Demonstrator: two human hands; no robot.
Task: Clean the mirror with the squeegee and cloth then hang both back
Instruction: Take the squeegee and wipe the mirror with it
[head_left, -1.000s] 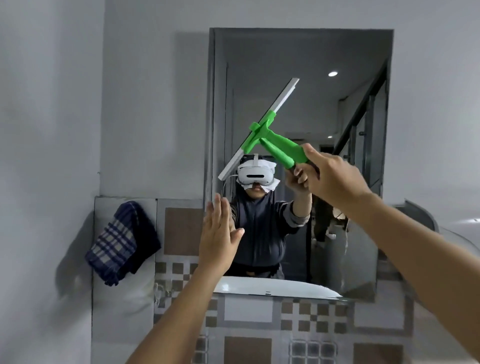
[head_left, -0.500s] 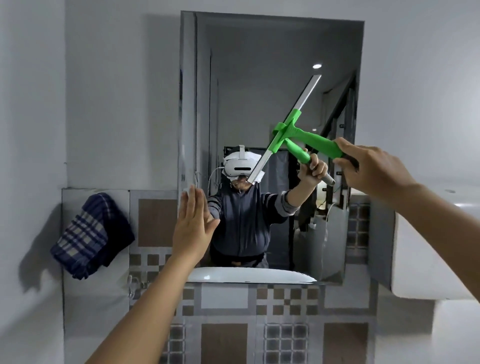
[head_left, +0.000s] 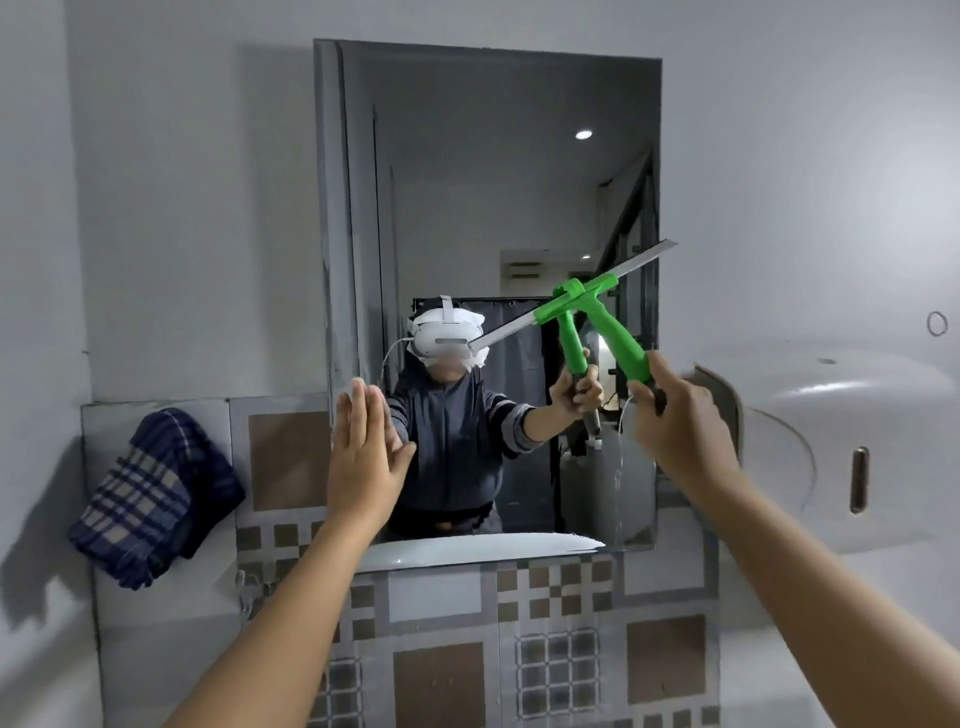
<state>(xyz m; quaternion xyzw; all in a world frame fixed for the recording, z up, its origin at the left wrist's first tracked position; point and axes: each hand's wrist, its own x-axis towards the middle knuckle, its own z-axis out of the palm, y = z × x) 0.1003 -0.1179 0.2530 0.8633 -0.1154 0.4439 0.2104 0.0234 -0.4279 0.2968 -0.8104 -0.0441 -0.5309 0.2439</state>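
- Right hand (head_left: 675, 415) fingers (head_left: 641, 392) wrapped round squeegee (head_left: 597, 306) handle; left hand (head_left: 363, 457) flat, fingers together.
- Blade laid on mirror (head_left: 488, 208), right side: squeegee step underway.
- Next: steady downward pull needed; cloth (head_left: 156, 499) hung left, untouched.

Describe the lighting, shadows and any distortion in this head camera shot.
Head view: soft, dim grey light; a ceiling spot shows as a bright dot reflected in the rectangular wall mirror; the blue checked cloth casts a shadow leftward on the wall; wide-angle bending curves the frame edges.
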